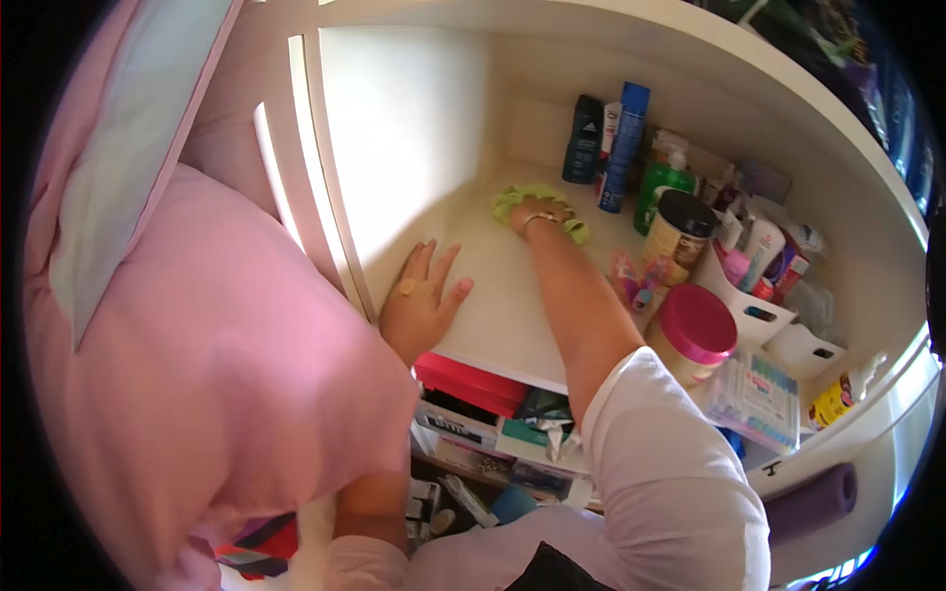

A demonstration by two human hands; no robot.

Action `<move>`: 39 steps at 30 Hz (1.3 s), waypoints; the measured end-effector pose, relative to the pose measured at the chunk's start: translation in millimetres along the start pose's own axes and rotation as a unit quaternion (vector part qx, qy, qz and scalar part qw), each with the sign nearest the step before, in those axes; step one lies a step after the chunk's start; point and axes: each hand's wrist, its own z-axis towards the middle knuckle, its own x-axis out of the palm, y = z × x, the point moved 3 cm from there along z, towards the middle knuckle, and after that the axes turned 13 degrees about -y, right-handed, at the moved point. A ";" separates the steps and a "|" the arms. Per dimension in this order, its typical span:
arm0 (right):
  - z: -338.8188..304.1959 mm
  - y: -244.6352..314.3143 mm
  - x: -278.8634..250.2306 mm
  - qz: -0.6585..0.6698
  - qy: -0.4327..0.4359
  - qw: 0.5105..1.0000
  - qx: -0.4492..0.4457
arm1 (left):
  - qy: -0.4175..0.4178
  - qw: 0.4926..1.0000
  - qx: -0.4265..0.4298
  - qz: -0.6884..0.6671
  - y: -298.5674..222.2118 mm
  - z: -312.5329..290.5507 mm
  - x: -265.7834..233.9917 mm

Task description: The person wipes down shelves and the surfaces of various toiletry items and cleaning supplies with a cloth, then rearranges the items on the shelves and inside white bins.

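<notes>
The cloth (505,205), green and crumpled, lies toward the back of the white shelf (503,305), under the right of the two hands. Largest in view is the pink fabric (256,325), which fills the left side and hides part of the left forearm. The shelf comes next, lit brightly along its left wall. A white sleeve (670,463) covers the upper part of the right arm, which reaches across the shelf to the cloth. Below the shelf's front edge sits a red box (473,384) among other packages.

The left hand (419,303) is at the shelf's front left, its fingers spread and the thumb held apart. The right hand (542,211) is down on the cloth; its fingertips are hidden, so whether it grips or only presses cannot be told.

On the right, a white basket (741,303) holds tubes and small packages. Near it are a clear case (757,399) of pens and a jar (695,330) with a pink lid. A purple roll (813,504) lies lower right. Behind the pink-lidded jar stands a black-lidded one. Farther back are a blue can (624,148), a green pump bottle (662,187) and a black bottle (583,140). Smallest are a bracelet at the right wrist and a yellow ring (407,287) on the left hand.
</notes>
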 end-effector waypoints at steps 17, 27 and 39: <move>80.4 14.2 24.9 0.035 0.000 0.986 -0.161 | -0.138 0.967 -0.048 -0.208 8.4 -2.8 0.3; -2.6 21.5 -85.8 0.273 0.002 0.951 -0.145 | -0.107 0.983 -0.052 -0.141 2.7 5.6 -8.0; 65.2 -31.5 -149.1 -0.019 -0.207 0.964 -0.164 | -0.127 0.985 -0.009 -0.114 -4.2 5.7 2.8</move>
